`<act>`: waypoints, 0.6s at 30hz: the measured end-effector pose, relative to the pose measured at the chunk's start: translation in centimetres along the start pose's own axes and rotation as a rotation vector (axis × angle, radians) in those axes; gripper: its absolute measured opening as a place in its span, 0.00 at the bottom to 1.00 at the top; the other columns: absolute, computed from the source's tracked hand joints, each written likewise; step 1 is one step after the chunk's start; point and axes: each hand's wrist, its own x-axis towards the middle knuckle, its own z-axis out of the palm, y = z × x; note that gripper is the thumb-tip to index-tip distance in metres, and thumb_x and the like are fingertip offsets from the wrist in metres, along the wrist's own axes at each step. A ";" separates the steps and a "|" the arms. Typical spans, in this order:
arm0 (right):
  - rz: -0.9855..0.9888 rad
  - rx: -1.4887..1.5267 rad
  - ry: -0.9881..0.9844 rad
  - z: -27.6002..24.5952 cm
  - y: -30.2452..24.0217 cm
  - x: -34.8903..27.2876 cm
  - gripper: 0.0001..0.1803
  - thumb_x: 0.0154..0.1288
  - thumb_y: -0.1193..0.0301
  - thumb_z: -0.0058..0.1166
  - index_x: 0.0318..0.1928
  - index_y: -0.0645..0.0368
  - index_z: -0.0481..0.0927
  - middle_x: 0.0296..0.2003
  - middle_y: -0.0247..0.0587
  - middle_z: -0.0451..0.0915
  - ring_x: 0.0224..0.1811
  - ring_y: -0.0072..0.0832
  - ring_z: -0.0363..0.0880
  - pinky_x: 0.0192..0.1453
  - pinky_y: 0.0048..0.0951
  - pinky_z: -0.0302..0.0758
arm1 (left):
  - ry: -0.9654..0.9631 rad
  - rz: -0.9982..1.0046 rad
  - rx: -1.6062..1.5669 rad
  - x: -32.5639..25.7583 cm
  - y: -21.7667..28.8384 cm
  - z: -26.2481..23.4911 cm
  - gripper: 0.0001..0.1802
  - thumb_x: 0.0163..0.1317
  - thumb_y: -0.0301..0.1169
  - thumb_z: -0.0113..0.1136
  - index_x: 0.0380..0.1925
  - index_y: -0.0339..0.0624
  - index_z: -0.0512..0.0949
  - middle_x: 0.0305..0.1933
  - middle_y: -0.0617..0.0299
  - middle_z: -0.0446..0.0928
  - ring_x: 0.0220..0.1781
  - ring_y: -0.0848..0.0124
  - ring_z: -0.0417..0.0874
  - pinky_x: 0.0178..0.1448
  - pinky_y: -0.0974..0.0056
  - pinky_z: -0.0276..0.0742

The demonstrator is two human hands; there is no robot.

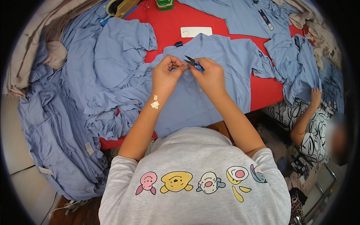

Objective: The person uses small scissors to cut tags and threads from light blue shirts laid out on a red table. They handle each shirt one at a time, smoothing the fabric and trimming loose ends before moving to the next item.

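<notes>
A light blue shirt (183, 101) lies spread on the red tabletop in front of me, its dark neck label (178, 44) at the far side. Above its upper part, my right hand (209, 73) is closed around small blue thread snips (196, 66), their dark blades pointing left. My left hand (168, 71) is pinched close to the blade tips. Whatever its fingertips hold is too small to make out. Patches of pale tape stick to my left wrist.
Blue garments are heaped at the left (112, 67) and hang over the table edge. A white card (196, 32) lies on the red table (268, 90) beyond the shirt. At the right, a co-worker's hand (315, 98) touches another blue garment (296, 67). A green container (165, 4) stands far back.
</notes>
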 end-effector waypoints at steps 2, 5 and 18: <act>-0.017 0.020 -0.048 -0.2 -0.1 0.4 0.11 0.55 0.74 0.68 0.39 0.64 0.87 0.31 0.45 0.84 0.31 0.39 0.83 0.36 0.36 0.77 | -0.006 -0.002 0.044 0.0 0.0 -0.2 0.10 0.63 0.15 0.68 0.38 0.36 0.76 0.40 0.61 0.85 0.44 0.76 0.86 0.52 0.70 0.82; -0.103 -0.112 -0.131 -0.1 0.1 1.0 0.11 0.54 0.70 0.68 0.38 0.59 0.87 0.33 0.43 0.84 0.34 0.44 0.84 0.37 0.41 0.79 | -0.028 -0.001 0.126 -0.2 0.1 -0.7 0.11 0.63 0.14 0.66 0.40 0.37 0.76 0.42 0.60 0.85 0.45 0.77 0.85 0.54 0.71 0.81; 0.293 0.319 -0.218 -4.2 2.3 3.8 0.16 0.71 0.61 0.65 0.46 0.62 0.82 0.31 0.40 0.79 0.32 0.28 0.77 0.41 0.33 0.74 | 0.237 -0.142 -0.302 -2.0 0.3 -0.2 0.14 0.65 0.20 0.70 0.39 0.43 0.71 0.44 0.57 0.86 0.48 0.74 0.84 0.60 0.67 0.76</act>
